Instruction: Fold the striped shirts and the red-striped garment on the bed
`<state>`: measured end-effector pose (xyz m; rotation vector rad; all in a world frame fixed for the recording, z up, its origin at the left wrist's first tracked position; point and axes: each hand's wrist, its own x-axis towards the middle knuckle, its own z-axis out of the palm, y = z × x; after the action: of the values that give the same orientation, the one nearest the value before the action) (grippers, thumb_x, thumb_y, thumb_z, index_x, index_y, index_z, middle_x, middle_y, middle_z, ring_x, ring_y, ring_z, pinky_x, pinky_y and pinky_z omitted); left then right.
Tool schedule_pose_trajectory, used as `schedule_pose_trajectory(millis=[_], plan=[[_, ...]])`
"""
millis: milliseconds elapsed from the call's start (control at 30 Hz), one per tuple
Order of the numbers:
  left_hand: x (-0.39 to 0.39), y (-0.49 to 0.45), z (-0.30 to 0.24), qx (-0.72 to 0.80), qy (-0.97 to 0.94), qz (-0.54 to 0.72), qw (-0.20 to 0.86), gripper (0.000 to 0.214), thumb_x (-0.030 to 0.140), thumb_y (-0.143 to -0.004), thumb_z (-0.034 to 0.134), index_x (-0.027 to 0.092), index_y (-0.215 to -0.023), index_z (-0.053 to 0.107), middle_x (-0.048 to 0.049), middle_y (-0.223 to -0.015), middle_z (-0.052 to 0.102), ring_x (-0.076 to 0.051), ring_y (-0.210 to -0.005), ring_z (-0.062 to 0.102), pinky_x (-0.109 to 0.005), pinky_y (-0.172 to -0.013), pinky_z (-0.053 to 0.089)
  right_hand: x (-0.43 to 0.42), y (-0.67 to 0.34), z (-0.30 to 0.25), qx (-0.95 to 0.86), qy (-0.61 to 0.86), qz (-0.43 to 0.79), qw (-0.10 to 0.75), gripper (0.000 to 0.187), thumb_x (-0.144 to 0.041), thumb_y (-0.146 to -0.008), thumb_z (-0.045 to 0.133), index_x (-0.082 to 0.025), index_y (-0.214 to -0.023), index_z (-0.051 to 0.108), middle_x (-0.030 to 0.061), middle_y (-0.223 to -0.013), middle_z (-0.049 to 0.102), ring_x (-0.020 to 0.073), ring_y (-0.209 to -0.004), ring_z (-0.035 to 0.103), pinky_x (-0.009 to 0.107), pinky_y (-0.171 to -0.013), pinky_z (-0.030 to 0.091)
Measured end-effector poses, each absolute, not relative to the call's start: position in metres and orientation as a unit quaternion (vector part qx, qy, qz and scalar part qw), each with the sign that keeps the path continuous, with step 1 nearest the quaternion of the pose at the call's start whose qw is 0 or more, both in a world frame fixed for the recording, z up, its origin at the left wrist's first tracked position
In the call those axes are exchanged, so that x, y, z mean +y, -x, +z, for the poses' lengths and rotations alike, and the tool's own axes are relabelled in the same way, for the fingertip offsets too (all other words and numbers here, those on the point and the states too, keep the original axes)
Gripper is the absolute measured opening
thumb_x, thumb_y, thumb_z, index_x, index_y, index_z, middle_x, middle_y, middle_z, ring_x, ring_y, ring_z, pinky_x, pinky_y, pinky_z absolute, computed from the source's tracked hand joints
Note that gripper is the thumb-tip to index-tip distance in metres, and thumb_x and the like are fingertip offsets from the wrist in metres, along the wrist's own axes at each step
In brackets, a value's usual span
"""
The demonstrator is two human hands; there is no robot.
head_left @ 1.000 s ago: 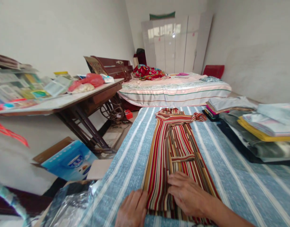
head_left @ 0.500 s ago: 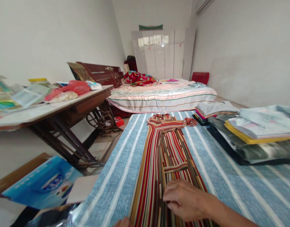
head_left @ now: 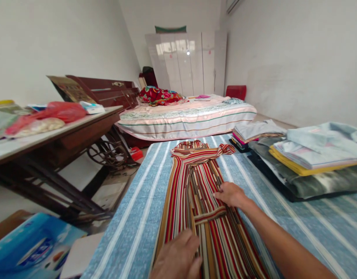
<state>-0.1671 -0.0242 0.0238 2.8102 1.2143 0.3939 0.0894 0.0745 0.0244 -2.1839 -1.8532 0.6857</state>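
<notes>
A long striped dress (head_left: pixel 181 193) in red, tan, black and cream lies lengthwise on a blue bedspread with white stripes (head_left: pixel 137 217). One sleeve is folded across its upper part, and a strip of the same cloth crosses it lower down. On the dress's right edge, above that strip, my right hand (head_left: pixel 232 194) has its fingers drawn together on the fabric. Nearer to me, my left hand (head_left: pixel 178 255) rests over the lower left part, fingers stretched out and apart. The dress's bottom end runs out of view.
Folded clothes (head_left: pixel 312 155) are stacked on the right, beside a smaller folded pile (head_left: pixel 258 131). To the left stands a sewing-machine table (head_left: pixel 108 116) with a red plastic bag (head_left: pixel 62 111). A blue carton (head_left: pixel 35 248) sits below. Another bed (head_left: pixel 190 120) stands beyond.
My right hand has moved forward, up the dress to its right edge. My left hand has come further into view over the lower part. The view has shifted to the right.
</notes>
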Motion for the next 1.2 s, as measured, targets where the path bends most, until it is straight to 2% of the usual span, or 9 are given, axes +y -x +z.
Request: schedule_pose_trajectory(millis=[100,200,267,433,600,700,833,967,1200], plan=[[0.007,0.111,0.032,0.414,-0.901,0.130,-0.011,0.053,0.016,-0.070,0.055,0.022,-0.122,0.047,-0.0117,-0.128,0.052,-0.026,-0.116,0.049,-0.039,-0.092,0.045,0.081,-0.084,0.020,-0.617,0.723,0.285,0.127,0.022,-0.033,-0.076,0.058,-0.018,-0.060,0.064,0.0033,-0.050,0.061,0.0162,-0.051,0.060,0.024,-0.050,0.040],[0.028,0.079,0.027,0.486,-0.867,0.114,-0.010,0.064,0.020,-0.068,0.058,0.014,-0.129,0.042,-0.0179,-0.132,0.047,-0.033,-0.121,0.043,-0.049,-0.095,0.040,0.087,-0.073,0.017,-0.606,0.705,0.317,0.187,0.021,-0.027,-0.079,0.052,-0.019,-0.066,0.065,-0.0013,-0.045,0.057,0.0112,-0.041,0.053,0.021,-0.044,0.036],[0.036,0.070,0.026,0.527,-0.843,0.106,0.029,0.060,0.023,-0.068,0.059,0.012,-0.126,0.045,-0.0182,-0.125,0.053,-0.033,-0.116,0.048,-0.047,-0.093,0.041,0.091,-0.062,0.018,-0.598,0.695,0.322,0.236,0.023,-0.029,-0.082,0.049,-0.018,-0.071,0.066,-0.0016,-0.048,0.059,0.0103,-0.042,0.054,0.020,-0.045,0.037],[0.056,0.076,0.027,0.610,-0.752,0.170,0.182,0.042,0.029,-0.074,0.057,0.010,-0.111,0.054,-0.0160,-0.100,0.066,-0.029,-0.096,0.061,-0.036,-0.079,0.045,0.101,-0.024,0.027,-0.607,0.652,0.303,0.340,0.018,-0.029,-0.079,0.056,-0.018,-0.070,0.067,0.0002,-0.069,0.068,0.0112,-0.066,0.061,0.019,-0.055,0.039],[0.079,0.097,0.019,0.596,-0.657,0.327,0.327,0.018,0.021,-0.071,0.057,0.017,-0.087,0.063,-0.0037,-0.073,0.068,-0.021,-0.074,0.064,-0.026,-0.064,0.045,0.097,-0.009,0.031,-0.633,0.598,0.305,0.387,0.015,-0.021,-0.081,0.052,-0.020,-0.080,0.066,-0.0034,-0.073,0.068,0.0089,-0.066,0.060,0.017,-0.057,0.040],[0.088,0.104,0.023,0.595,-0.577,0.363,0.426,0.010,0.021,-0.066,0.060,0.016,-0.074,0.064,0.0017,-0.053,0.060,-0.016,-0.052,0.059,-0.023,-0.049,0.042,0.086,-0.026,0.026,-0.640,0.597,0.285,0.392,0.017,-0.019,-0.082,0.048,-0.020,-0.085,0.065,-0.0031,-0.076,0.067,0.0094,-0.068,0.060,0.018,-0.062,0.041],[0.094,0.110,0.035,0.601,-0.429,0.393,0.548,0.026,0.016,-0.064,0.060,0.013,-0.090,0.063,0.0003,-0.054,0.062,-0.015,-0.043,0.057,-0.024,-0.043,0.044,0.059,-0.062,0.014,-0.652,0.618,0.246,0.365,0.017,-0.018,-0.081,0.048,-0.020,-0.077,0.064,-0.0009,-0.071,0.064,0.0127,-0.065,0.057,0.023,-0.064,0.040],[0.097,0.115,0.040,0.591,-0.367,0.422,0.582,0.036,0.014,-0.065,0.063,0.011,-0.101,0.058,-0.0015,-0.056,0.064,-0.015,-0.042,0.058,-0.025,-0.040,0.046,0.022,-0.079,0.003,-0.688,0.608,0.214,0.333,0.015,-0.013,-0.079,0.050,-0.020,-0.076,0.063,0.0004,-0.075,0.062,0.0146,-0.072,0.057,0.025,-0.067,0.039],[0.099,0.118,0.038,0.541,-0.332,0.467,0.616,0.021,0.012,-0.065,0.065,0.014,-0.083,0.054,0.0022,-0.053,0.060,-0.015,-0.040,0.057,-0.028,-0.040,0.050,-0.014,-0.070,-0.004,-0.779,0.561,0.092,0.265,0.016,-0.011,-0.084,0.046,-0.019,-0.080,0.060,0.0028,-0.081,0.060,0.0163,-0.081,0.054,0.029,-0.078,0.041]])
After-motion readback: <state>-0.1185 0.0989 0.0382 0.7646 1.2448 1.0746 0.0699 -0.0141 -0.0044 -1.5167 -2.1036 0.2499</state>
